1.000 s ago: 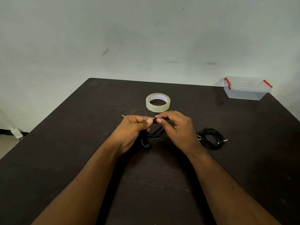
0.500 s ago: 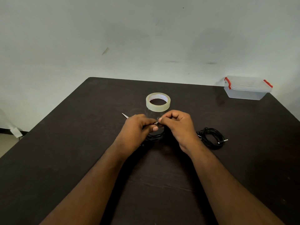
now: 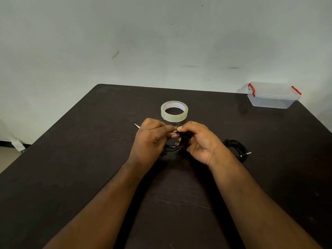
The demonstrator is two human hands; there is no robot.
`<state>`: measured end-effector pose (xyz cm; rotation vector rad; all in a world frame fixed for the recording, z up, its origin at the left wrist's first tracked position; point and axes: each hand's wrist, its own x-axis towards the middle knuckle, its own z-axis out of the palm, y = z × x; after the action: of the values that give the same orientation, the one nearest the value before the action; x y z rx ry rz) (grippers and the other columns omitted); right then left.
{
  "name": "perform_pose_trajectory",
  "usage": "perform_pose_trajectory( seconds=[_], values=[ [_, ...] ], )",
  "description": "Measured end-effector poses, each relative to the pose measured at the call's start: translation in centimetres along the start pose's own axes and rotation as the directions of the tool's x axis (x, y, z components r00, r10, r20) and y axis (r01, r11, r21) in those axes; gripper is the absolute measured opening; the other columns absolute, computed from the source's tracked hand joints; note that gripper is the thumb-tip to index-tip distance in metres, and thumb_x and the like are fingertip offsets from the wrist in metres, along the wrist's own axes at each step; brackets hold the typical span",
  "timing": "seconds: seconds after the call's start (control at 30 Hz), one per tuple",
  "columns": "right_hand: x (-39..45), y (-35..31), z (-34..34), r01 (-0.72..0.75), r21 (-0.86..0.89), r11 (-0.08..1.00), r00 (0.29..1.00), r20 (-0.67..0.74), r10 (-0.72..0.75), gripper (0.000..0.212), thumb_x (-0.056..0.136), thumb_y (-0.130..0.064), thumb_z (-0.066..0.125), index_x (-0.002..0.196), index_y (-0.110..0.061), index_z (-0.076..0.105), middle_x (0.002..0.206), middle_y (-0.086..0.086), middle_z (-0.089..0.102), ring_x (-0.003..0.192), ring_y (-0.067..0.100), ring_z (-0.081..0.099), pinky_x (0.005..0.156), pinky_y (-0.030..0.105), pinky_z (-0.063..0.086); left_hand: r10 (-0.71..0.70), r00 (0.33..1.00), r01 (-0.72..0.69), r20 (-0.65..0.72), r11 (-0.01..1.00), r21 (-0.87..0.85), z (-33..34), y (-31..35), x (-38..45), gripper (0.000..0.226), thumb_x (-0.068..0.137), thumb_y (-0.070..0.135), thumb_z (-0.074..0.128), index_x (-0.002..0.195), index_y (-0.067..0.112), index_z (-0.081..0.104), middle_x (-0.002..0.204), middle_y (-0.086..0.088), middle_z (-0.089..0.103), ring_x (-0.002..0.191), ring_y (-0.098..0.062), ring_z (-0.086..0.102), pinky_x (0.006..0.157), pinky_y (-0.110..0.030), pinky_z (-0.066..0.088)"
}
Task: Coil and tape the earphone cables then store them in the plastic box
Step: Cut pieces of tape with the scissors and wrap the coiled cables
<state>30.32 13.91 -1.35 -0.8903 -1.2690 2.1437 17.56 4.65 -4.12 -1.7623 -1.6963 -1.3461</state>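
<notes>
My left hand (image 3: pixel 150 141) and my right hand (image 3: pixel 198 141) meet just above the dark table (image 3: pixel 71 159), pinching a coiled black earphone cable (image 3: pixel 172 148) between the fingertips. A small shiny bit, which looks like tape, shows where the fingertips meet. Most of that coil is hidden by my fingers. A second black earphone cable (image 3: pixel 236 148) lies coiled on the table right of my right wrist, its plug pointing right. The roll of clear tape (image 3: pixel 174 111) lies flat just beyond my hands. The clear plastic box (image 3: pixel 272 97) with red clips stands shut at the far right corner.
A thin pale pointed tip (image 3: pixel 136 125) sticks out from behind my left hand, resting on the table. A light wall rises behind the table's far edge. The floor shows at the far left.
Both hands have lifted slightly and drawn together over the coil. My right hand has turned palm inward and now wraps more of the cable. The other coil, tape and box have not moved.
</notes>
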Motion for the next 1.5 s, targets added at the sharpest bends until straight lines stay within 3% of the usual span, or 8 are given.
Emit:
perform_pose_trajectory(
  seconds=[0.23, 0.4, 0.6, 0.73, 0.9, 1.07, 1.37, 1.5],
  values=[
    [-0.4, 0.0, 0.1, -0.142, 0.127, 0.982, 0.988, 0.073, 0.134, 0.018, 0.083, -0.004, 0.056, 0.076, -0.020, 0.056, 0.070, 0.001, 0.060, 0.051, 0.008, 0.055, 0.059, 0.024, 0.040, 0.070, 0.997, -0.070, -0.030, 0.998, 0.002, -0.2, 0.4, 0.2, 0.040, 0.083, 0.009, 0.068, 0.121, 0.013, 0.061, 0.078, 0.003, 0.058, 0.077, -0.011, 0.049, 0.073, -0.026, 0.046],
    [-0.1, 0.1, -0.7, -0.164, 0.196, 0.967, 0.979, 0.150, 0.135, 0.032, 0.067, -0.005, 0.068, 0.091, -0.023, 0.058, 0.078, 0.006, 0.065, 0.060, 0.011, 0.058, 0.059, 0.026, 0.045, 0.087, 0.996, -0.087, -0.012, 0.996, -0.005, -0.1, -0.2, 0.3, 0.022, 0.086, 0.011, 0.062, 0.103, 0.006, 0.075, 0.072, -0.005, 0.057, 0.073, -0.022, 0.054, 0.074, -0.042, 0.052],
    [0.3, 0.2, -0.7, -0.126, 0.208, 0.970, 0.985, 0.139, 0.098, 0.033, 0.069, -0.004, 0.069, 0.095, -0.020, 0.056, 0.087, 0.009, 0.065, 0.062, 0.014, 0.060, 0.069, 0.037, 0.055, 0.024, 1.000, -0.024, 0.003, 1.000, 0.014, 0.0, -0.4, 0.2, 0.020, 0.084, 0.012, 0.062, 0.099, 0.005, 0.073, 0.082, -0.007, 0.064, 0.086, -0.017, 0.055, 0.077, -0.032, 0.048],
    [-0.2, -0.1, -0.4, -0.058, 0.165, 0.985, 0.996, 0.080, 0.046, 0.023, 0.085, 0.003, 0.061, 0.097, -0.016, 0.056, 0.083, 0.011, 0.065, 0.057, 0.015, 0.062, 0.060, 0.034, 0.059, -0.039, 0.999, 0.039, 0.026, 0.999, 0.000, 0.0, -0.2, 0.2, 0.016, 0.084, 0.009, 0.061, 0.096, 0.008, 0.072, 0.085, -0.004, 0.064, 0.088, -0.012, 0.051, 0.076, -0.018, 0.042],
    [-0.4, 0.3, -0.2, 0.241, 0.018, 0.970, 0.969, 0.061, -0.241, 0.020, 0.085, 0.002, 0.065, 0.101, -0.011, 0.062, 0.097, 0.016, 0.066, 0.084, 0.028, 0.063, 0.085, 0.046, 0.051, -0.104, 0.995, 0.104, -0.004, 0.995, -0.005, -0.1, -0.4, 0.2, 0.017, 0.088, 0.020, 0.057, 0.094, 0.011, 0.070, 0.086, 0.000, 0.062, 0.086, -0.007, 0.046, 0.075, -0.014, 0.038],
    [-0.3, 0.7, -0.1, 0.427, -0.252, 0.868, 0.904, 0.093, -0.418, 0.019, 0.073, 0.004, 0.076, 0.087, -0.009, 0.076, 0.113, 0.010, 0.069, 0.103, 0.023, 0.067, 0.094, 0.039, 0.053, -0.154, 0.988, 0.153, 0.011, 0.988, 0.013, -0.2, -0.6, 0.1, 0.023, 0.089, 0.026, 0.052, 0.094, 0.012, 0.070, 0.088, 0.001, 0.062, 0.087, -0.006, 0.044, 0.073, -0.012, 0.035],
    [-0.3, 0.0, -1.3, 0.163, -0.204, 0.965, 0.972, 0.201, -0.121, 0.016, 0.082, 0.001, 0.066, 0.098, 0.006, 0.070, 0.091, 0.013, 0.073, 0.071, 0.012, 0.064, 0.074, 0.024, 0.052, -0.049, 0.995, 0.046, 0.087, 0.998, 0.033, -0.4, -0.7, 0.3, 0.016, 0.087, 0.016, 0.057, 0.094, 0.010, 0.070, 0.088, 0.001, 0.062, 0.090, -0.005, 0.044, 0.076, -0.012, 0.035],
    [-0.1, 0.2, -1.7, 0.186, -0.187, 0.965, 0.972, 0.176, -0.153, 0.015, 0.078, 0.005, 0.068, 0.093, 0.008, 0.068, 0.088, 0.014, 0.070, 0.076, 0.014, 0.065, 0.079, 0.026, 0.051, -0.182, 0.963, 0.224, 0.200, 0.950, -0.216, -0.8, -0.5, 0.5, 0.014, 0.087, 0.015, 0.068, 0.101, 0.015, 0.073, 0.095, 0.010, 0.067, 0.093, -0.007, 0.061, 0.080, -0.024, 0.050]
  ],
)
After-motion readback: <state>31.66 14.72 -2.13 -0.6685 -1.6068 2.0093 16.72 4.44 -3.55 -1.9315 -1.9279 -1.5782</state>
